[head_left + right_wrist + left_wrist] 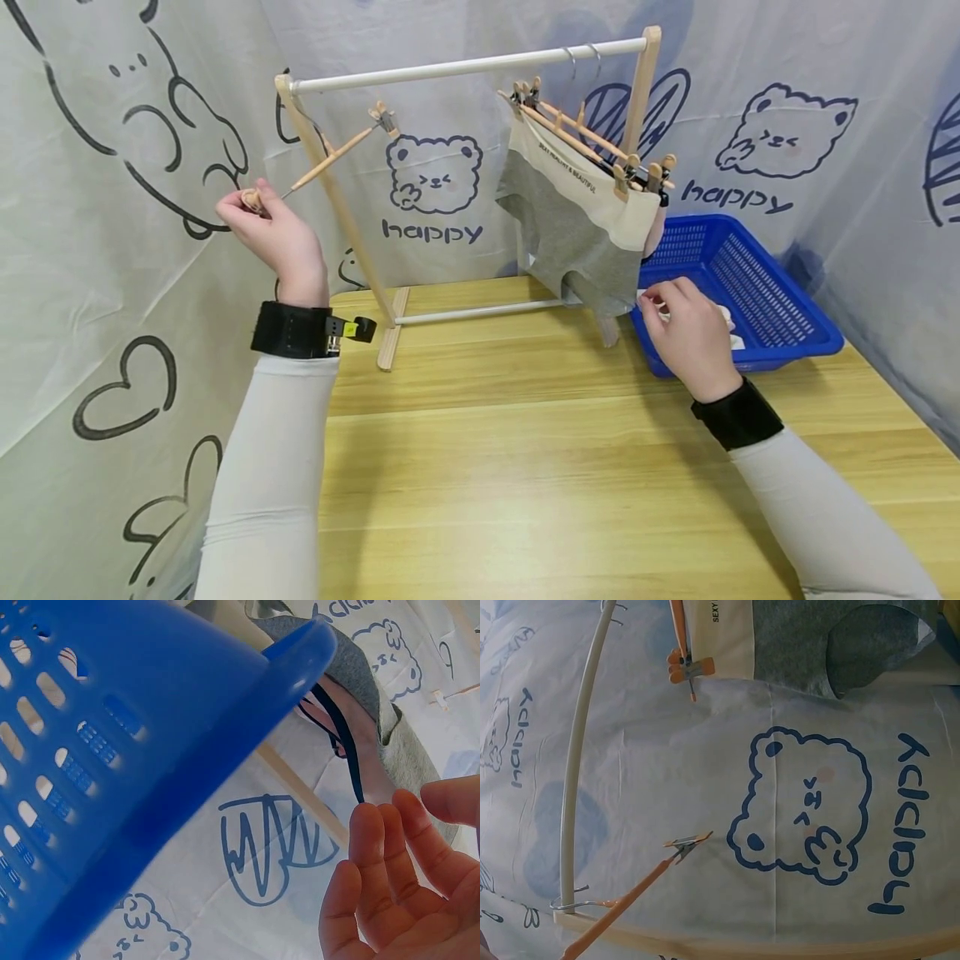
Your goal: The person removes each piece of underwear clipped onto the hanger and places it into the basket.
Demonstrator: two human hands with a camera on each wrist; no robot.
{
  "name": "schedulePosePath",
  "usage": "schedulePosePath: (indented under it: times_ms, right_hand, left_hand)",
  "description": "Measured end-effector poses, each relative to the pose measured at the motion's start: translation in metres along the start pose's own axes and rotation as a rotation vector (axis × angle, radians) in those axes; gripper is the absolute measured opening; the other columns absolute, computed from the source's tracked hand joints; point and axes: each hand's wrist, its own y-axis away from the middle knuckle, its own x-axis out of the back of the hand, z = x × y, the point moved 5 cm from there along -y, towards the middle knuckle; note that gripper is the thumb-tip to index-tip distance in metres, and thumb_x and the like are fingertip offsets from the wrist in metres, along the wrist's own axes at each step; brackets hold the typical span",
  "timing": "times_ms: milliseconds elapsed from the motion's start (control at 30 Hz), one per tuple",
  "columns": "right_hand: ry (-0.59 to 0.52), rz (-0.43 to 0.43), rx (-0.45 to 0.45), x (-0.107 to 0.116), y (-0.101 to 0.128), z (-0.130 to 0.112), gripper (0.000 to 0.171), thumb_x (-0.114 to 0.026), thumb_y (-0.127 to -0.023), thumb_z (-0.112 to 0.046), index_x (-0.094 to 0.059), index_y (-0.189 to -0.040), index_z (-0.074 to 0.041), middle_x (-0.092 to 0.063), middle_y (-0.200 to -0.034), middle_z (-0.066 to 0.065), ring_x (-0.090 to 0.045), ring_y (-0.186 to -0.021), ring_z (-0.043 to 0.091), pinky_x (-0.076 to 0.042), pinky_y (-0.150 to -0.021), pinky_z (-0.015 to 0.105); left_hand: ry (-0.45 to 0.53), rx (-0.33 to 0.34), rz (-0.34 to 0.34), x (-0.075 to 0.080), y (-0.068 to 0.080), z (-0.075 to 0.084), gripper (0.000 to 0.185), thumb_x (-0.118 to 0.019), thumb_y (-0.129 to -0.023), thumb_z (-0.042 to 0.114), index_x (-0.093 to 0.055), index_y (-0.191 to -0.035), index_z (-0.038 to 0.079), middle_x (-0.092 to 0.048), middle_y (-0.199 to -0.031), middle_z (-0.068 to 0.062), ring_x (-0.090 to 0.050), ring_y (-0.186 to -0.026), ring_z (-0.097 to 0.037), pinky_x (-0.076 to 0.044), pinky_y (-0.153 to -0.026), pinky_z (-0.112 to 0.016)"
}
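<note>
My left hand (281, 237) pinches a wooden clip at the near end of a clip hanger (333, 158). That hanger's hook is on the rack's rod by the left post, and its far clip (384, 121) holds nothing. My right hand (692, 337) hovers at the left side of a blue basket (787, 292). Its fingers are loosely bent with nothing between them in the right wrist view. Close by hang grey and cream underpants (573, 208), clipped by the waistband to a hanger. A pinkish garment with dark trim (367, 735) hangs behind them.
The drying rack has a white rod (465, 68), wooden posts and a low crossbar (480, 312). White cloth (726, 321) lies in the basket, partly hidden by my right hand. Everything stands on a wood-grain table (480, 467) before a printed curtain (435, 175).
</note>
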Motion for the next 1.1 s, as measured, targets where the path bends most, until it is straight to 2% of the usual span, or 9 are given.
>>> schedulePosePath:
  times_ms: [400, 700, 1100]
  right_hand:
    - [0.006, 0.003, 0.004, -0.0021, 0.0005, -0.0027, 0.015, -0.071, -0.097, -0.011, -0.069, -0.097, 0.004, -0.063, -0.091, 0.019, -0.066, -0.079, 0.034, -0.053, -0.067, 0.048]
    - [-0.009, 0.000, -0.002, -0.0043, 0.0005, -0.0021, 0.015, -0.071, -0.097, -0.011, -0.069, -0.097, 0.004, -0.063, -0.092, 0.019, -0.066, -0.080, 0.035, -0.054, -0.068, 0.048]
    - [-0.019, 0.007, -0.001, -0.0040, 0.0008, -0.0027, 0.014, -0.071, -0.097, -0.010, -0.069, -0.097, 0.003, -0.063, -0.092, 0.019, -0.066, -0.080, 0.034, -0.054, -0.068, 0.048]
  left_hand:
    - [-0.016, -0.015, -0.016, 0.0021, -0.0010, -0.0039, 0.025, -0.056, -0.104, 0.013, -0.032, -0.097, 0.015, -0.030, -0.095, 0.000, -0.041, -0.094, -0.009, -0.031, -0.078, -0.015]
    - [-0.019, 0.021, -0.008, 0.0036, 0.0017, -0.0046, 0.020, -0.056, -0.104, 0.011, -0.036, -0.101, 0.014, -0.035, -0.098, 0.000, -0.045, -0.098, -0.009, -0.035, -0.080, -0.016]
    - [-0.058, 0.021, -0.022, 0.0051, 0.0064, -0.0071, 0.019, -0.058, -0.104, 0.014, -0.039, -0.104, 0.014, -0.038, -0.102, 0.001, -0.046, -0.100, -0.009, -0.037, -0.082, -0.016]
